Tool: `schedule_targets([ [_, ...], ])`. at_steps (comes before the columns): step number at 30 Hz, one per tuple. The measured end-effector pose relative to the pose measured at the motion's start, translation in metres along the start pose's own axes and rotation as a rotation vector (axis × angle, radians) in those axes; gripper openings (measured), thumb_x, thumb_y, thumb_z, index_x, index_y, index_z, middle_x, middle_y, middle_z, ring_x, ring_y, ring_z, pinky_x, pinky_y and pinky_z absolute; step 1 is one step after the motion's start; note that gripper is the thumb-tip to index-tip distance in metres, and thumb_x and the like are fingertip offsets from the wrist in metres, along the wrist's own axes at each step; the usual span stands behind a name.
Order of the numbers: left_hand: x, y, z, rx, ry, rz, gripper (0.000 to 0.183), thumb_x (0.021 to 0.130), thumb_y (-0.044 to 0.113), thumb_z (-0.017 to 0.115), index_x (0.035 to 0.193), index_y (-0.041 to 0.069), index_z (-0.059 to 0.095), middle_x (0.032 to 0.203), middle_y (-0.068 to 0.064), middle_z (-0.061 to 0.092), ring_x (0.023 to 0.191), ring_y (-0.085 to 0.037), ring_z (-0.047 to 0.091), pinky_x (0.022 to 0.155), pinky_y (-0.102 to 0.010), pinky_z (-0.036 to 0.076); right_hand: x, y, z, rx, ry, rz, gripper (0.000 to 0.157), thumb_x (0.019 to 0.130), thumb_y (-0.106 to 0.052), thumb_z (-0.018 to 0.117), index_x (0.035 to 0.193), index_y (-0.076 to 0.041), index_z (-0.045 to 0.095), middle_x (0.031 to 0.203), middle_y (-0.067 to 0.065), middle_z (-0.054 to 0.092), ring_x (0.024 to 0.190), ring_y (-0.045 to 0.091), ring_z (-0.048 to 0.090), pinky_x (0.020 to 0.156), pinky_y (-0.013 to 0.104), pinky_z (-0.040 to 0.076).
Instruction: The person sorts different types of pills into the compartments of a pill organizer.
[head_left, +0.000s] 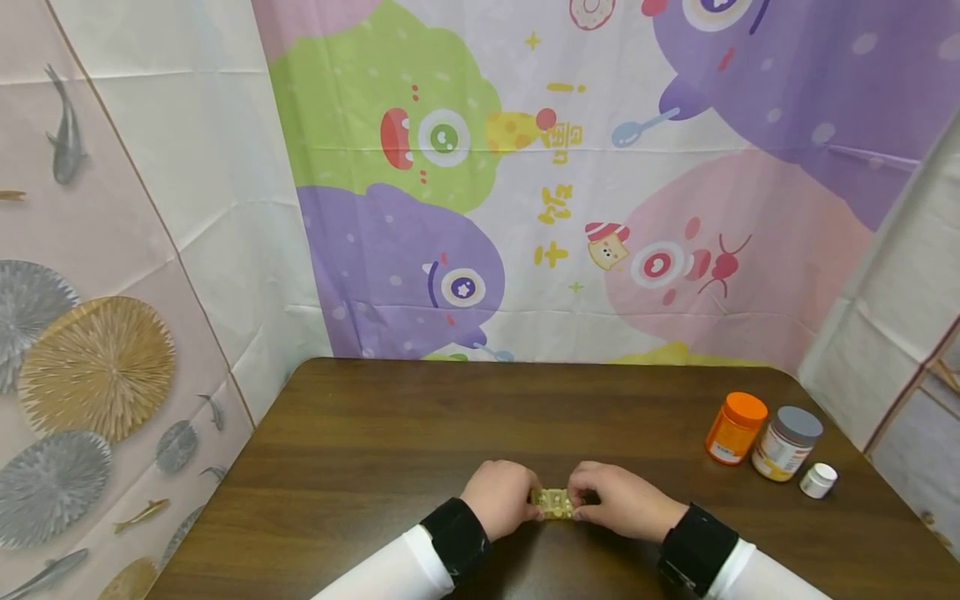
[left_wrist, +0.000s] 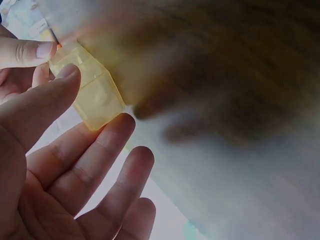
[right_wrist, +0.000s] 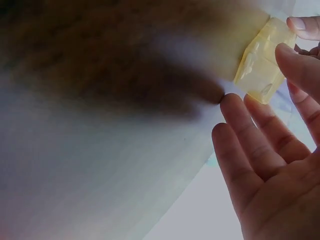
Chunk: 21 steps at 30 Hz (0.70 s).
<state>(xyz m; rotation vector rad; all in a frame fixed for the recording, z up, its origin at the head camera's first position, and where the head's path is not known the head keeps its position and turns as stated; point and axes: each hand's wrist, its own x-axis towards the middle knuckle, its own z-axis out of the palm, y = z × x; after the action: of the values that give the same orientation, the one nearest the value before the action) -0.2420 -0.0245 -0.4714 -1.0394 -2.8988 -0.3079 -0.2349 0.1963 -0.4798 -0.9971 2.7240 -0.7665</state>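
Note:
A small, see-through yellow pill box (head_left: 555, 504) with compartments is held low over or on the table, near its front edge; any gap beneath is hard to judge. My left hand (head_left: 501, 498) pinches its left end, thumb on one face and fingertips against the edge, as the left wrist view shows on the pill box (left_wrist: 100, 102). At the other end, my right hand (head_left: 622, 502) grips it between thumb and fingers. In the right wrist view pale shapes show through the yellow plastic (right_wrist: 260, 70); what they are is unclear.
On the table's right side stand an orange jar (head_left: 736, 428), a grey-lidded jar (head_left: 786, 444) and a small white bottle (head_left: 818, 481), all capped. The brown wooden table (head_left: 450, 417) ends at a cartoon-printed cloth (head_left: 540, 317) behind it.

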Motion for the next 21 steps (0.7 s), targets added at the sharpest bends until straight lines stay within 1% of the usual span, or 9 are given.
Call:
schedule_targets([
  [3, 0.001, -0.001, 0.0, -0.004, 0.0, -0.002, 0.019, 0.073, 0.037, 0.082, 0.081, 0.02, 0.077, 0.069, 0.012, 0.069, 0.056, -0.006, 0.052, 0.058, -0.031, 0.044, 0.001, -0.001, 0.0, -0.009, -0.002, 0.004, 0.02, 0.085, -0.018, 0.074, 0.079, -0.027, 0.057, 0.088, -0.009, 0.053, 0.077, 0.012, 0.052, 0.064, 0.023, 0.042],
  [7, -0.001, 0.001, -0.001, -0.014, -0.014, -0.01, 0.019, 0.075, 0.037, 0.081, 0.081, 0.019, 0.076, 0.067, 0.011, 0.067, 0.056, -0.006, 0.051, 0.058, -0.031, 0.044, -0.001, -0.004, 0.0, -0.03, 0.001, 0.029, 0.018, 0.085, -0.019, 0.075, 0.081, -0.023, 0.058, 0.085, -0.007, 0.052, 0.073, 0.012, 0.051, 0.063, 0.023, 0.041],
  [11, -0.003, 0.002, -0.001, -0.017, -0.034, -0.001, 0.021, 0.077, 0.037, 0.079, 0.083, 0.018, 0.075, 0.066, 0.011, 0.064, 0.055, -0.006, 0.05, 0.057, -0.029, 0.044, -0.003, -0.004, 0.002, -0.039, 0.002, 0.066, 0.018, 0.085, -0.022, 0.075, 0.084, -0.022, 0.057, 0.083, -0.007, 0.052, 0.072, 0.01, 0.05, 0.062, 0.023, 0.041],
  [13, -0.003, 0.0, 0.0, -0.013, -0.036, 0.004, 0.022, 0.078, 0.038, 0.079, 0.085, 0.018, 0.075, 0.067, 0.01, 0.064, 0.055, -0.007, 0.051, 0.056, -0.029, 0.045, -0.003, -0.005, 0.001, -0.037, 0.008, 0.07, 0.018, 0.084, -0.023, 0.075, 0.084, -0.022, 0.057, 0.083, -0.006, 0.052, 0.072, 0.01, 0.05, 0.062, 0.023, 0.041],
  [17, -0.004, -0.002, -0.001, 0.006, -0.041, -0.007, 0.034, 0.078, 0.041, 0.078, 0.101, 0.017, 0.075, 0.083, 0.005, 0.071, 0.068, -0.011, 0.06, 0.063, -0.033, 0.051, -0.003, -0.005, 0.003, -0.029, 0.017, 0.055, 0.021, 0.084, -0.023, 0.076, 0.085, -0.02, 0.055, 0.087, -0.005, 0.052, 0.075, 0.012, 0.05, 0.064, 0.024, 0.041],
  [18, -0.006, -0.002, -0.002, 0.008, -0.042, -0.012, 0.038, 0.078, 0.042, 0.077, 0.105, 0.016, 0.073, 0.088, 0.003, 0.072, 0.072, -0.012, 0.061, 0.065, -0.034, 0.052, -0.004, -0.005, 0.003, -0.027, 0.019, 0.054, 0.022, 0.084, -0.024, 0.076, 0.085, -0.02, 0.055, 0.09, -0.005, 0.052, 0.077, 0.012, 0.051, 0.065, 0.024, 0.042],
  [21, -0.012, -0.005, -0.004, 0.002, -0.034, -0.024, 0.048, 0.08, 0.046, 0.075, 0.116, 0.016, 0.069, 0.099, 0.001, 0.071, 0.081, -0.015, 0.062, 0.07, -0.037, 0.052, -0.008, -0.004, 0.006, -0.028, 0.033, 0.051, 0.024, 0.085, -0.028, 0.074, 0.085, -0.021, 0.052, 0.106, -0.001, 0.057, 0.088, 0.011, 0.054, 0.07, 0.028, 0.048],
])
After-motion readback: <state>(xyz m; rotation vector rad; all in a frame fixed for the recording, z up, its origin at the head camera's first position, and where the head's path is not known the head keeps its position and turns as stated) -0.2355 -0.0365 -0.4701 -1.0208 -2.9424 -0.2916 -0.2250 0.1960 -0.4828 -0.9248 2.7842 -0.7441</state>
